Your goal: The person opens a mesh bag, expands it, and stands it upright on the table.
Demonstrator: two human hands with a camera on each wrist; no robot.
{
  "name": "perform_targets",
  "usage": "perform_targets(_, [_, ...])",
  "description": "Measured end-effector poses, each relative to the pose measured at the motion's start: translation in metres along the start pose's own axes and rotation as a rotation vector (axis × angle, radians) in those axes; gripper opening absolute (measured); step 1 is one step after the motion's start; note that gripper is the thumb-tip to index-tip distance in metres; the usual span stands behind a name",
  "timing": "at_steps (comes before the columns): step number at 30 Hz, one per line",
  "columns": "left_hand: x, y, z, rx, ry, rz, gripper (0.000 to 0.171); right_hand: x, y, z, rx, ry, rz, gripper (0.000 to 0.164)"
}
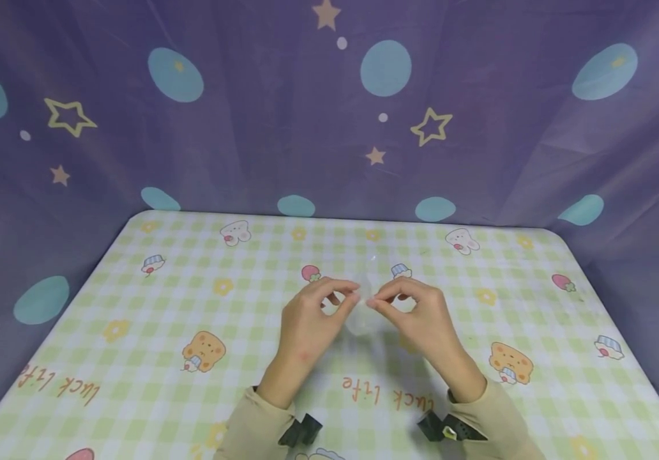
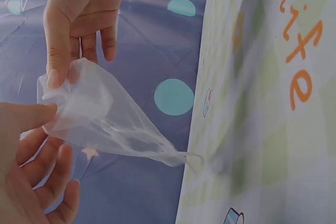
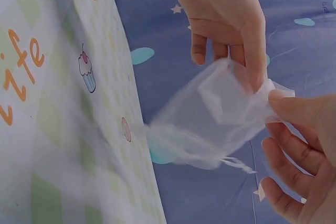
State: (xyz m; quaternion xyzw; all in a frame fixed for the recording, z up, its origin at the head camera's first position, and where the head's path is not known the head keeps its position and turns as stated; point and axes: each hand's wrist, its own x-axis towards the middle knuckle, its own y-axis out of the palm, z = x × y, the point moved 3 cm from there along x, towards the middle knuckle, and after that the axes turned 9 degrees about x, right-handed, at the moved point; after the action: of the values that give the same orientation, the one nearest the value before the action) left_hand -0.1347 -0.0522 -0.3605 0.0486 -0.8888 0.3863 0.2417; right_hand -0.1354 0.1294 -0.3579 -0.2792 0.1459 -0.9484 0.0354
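Observation:
A small sheer white pouch (image 2: 118, 111) hangs between my two hands above the table; thin cords trail from it. From the head view the pouch (image 1: 359, 324) is faint against the cloth. My left hand (image 1: 309, 319) pinches one side of its edge between thumb and fingertips. Opposite, my right hand (image 1: 424, 313) pinches the other side in the same way, a small gap between the two sets of fingertips. Through the thin fabric in the right wrist view, a paler white patch (image 3: 218, 100) shows; whether it is a fold or something inside, I cannot tell.
Under my hands lies a table (image 1: 151, 313) with a green-and-white checked cover printed with cartoons. A purple curtain (image 1: 283, 128) with stars and blue ovals hangs behind and at both sides. Black straps (image 1: 301, 431) sit at the wrists.

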Motion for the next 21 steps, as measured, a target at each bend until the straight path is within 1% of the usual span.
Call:
perform_targets(5, [0.0003,0.0003,-0.0014,0.023,-0.01,0.054,0.011,-0.0006,-0.0005,0.0005,-0.018,0.001,-0.001,0.021])
perform_targets(8, [0.0001,0.0005,-0.0018,0.025,0.0,0.061,0.013,-0.0005,-0.0014,0.0001,-0.038,-0.004,-0.011,0.023])
perform_targets(11, [-0.0007,0.001,-0.0016,0.022,0.005,0.061,0.014,-0.0001,-0.0027,-0.001,-0.081,-0.013,-0.028,0.024])
perform_targets(15, [-0.0017,0.0023,-0.0014,0.021,-0.003,0.071,0.013,0.0008,-0.0043,-0.0032,-0.139,-0.018,-0.062,0.023])
perform_targets(17, [-0.002,0.0031,-0.0014,0.026,-0.007,0.077,0.013,0.0011,-0.0044,-0.0038,-0.136,-0.015,-0.065,0.021])
perform_targets(21, [-0.0024,0.0041,-0.0013,0.04,0.0,0.063,0.012,0.0013,-0.0019,-0.0032,-0.089,-0.004,-0.021,0.016])
